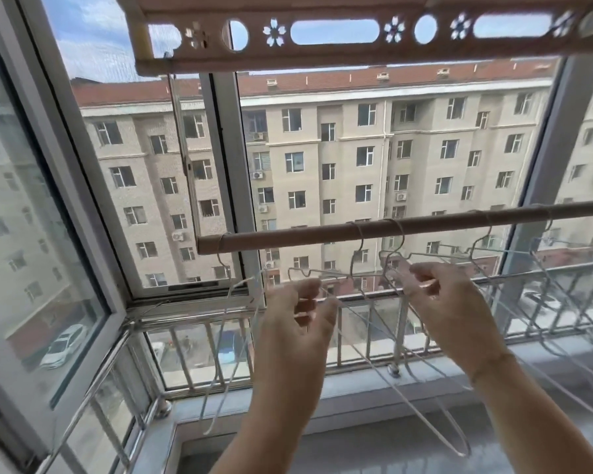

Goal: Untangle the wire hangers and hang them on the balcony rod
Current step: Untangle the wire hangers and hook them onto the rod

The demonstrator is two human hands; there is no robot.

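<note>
I see my left hand pinching a white wire hanger, my right hand pinching the next hanger, both hooked over the brown rod just beyond, more hangers left and right, railing farther off

Two bare hands and forearms of one person, seen from a head-worn camera. The left hand carries nothing on fingers or wrist that shows. The right hand is likewise unadorned, but its wrist bears a thin, pale, thread-like band running once across it. Both bare forearms are uncovered down to the lower edge of the view.
</note>
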